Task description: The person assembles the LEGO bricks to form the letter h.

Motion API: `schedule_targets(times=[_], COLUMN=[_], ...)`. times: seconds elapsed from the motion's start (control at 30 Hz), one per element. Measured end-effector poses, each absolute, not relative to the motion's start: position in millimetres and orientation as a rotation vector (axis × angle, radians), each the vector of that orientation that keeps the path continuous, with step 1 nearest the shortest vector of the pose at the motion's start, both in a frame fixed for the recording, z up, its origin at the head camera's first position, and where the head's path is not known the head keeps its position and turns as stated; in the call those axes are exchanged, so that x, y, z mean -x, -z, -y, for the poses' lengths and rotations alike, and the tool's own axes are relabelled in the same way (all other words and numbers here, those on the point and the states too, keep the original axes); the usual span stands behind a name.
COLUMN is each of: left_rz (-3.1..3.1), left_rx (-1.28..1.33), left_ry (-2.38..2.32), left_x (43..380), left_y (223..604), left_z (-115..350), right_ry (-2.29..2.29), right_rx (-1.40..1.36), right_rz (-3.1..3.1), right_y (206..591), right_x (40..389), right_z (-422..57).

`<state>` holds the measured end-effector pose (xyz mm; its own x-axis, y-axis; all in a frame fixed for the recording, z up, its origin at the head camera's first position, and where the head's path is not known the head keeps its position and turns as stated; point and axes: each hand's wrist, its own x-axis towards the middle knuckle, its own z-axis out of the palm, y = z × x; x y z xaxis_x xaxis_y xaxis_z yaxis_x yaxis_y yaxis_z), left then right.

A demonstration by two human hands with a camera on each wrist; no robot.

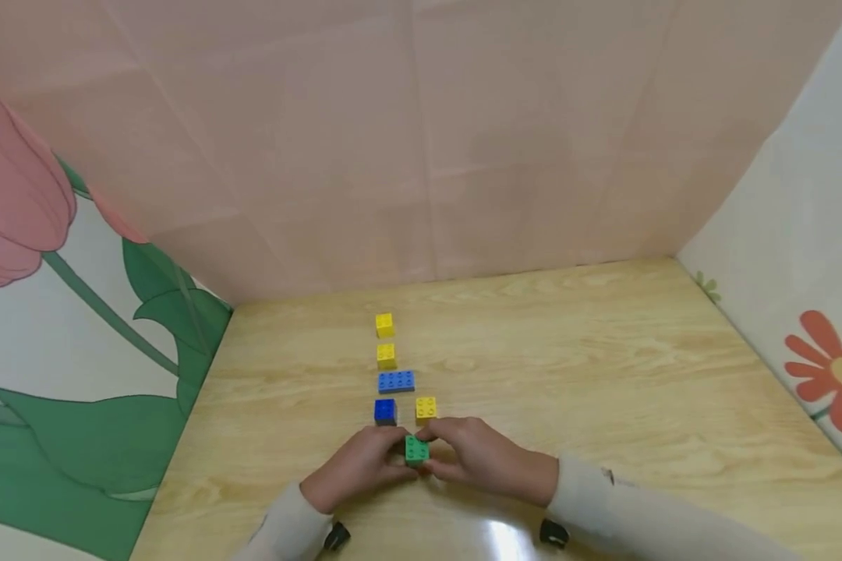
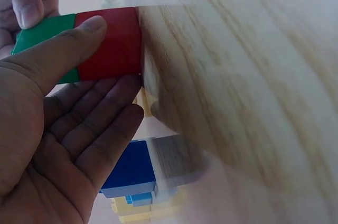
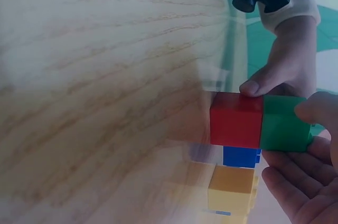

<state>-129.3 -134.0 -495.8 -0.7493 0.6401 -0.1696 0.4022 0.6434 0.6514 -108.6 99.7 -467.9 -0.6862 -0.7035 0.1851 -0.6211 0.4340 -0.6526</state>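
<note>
Looks to me like the small stack is pretty much together: the green brick (image 1: 417,450) sits on top of the red brick (image 3: 236,120), edges roughly lined up, no gap I can spot. Can't tell if it's pressed fully home, though. Red's base looks to be on the desk (image 1: 568,351). The other five are loose, none joined to the stack. In the head view, with green as clock centre, the near yellow brick (image 1: 426,409) is just past 12, the dark blue brick (image 1: 385,412) about 10:30, then around 11 the long blue brick (image 1: 396,381), the middle yellow brick (image 1: 386,356) and the far yellow brick (image 1: 384,325).

Grip-wise, both are closed to about brick width. The left hand (image 1: 365,461), at 9 o'clock, has its thumb across green, tip on red, fingers round the other side. The right hand (image 1: 487,460), at 3 o'clock, pinches green. So the stack's right between them, out at the fingertips, not deep in either palm.
</note>
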Motion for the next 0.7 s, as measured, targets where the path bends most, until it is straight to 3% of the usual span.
schedule_targets(times=[0.7], left_rz=[-2.488], left_rx=[-0.828], left_ry=[-0.867], left_x=[126.2], left_y=[492.8], left_z=[132.5], right_ry=[1.078], right_rx=[1.173], right_rz=[-2.569], right_y=[469.2], right_x=[108.0], right_z=[-100.7])
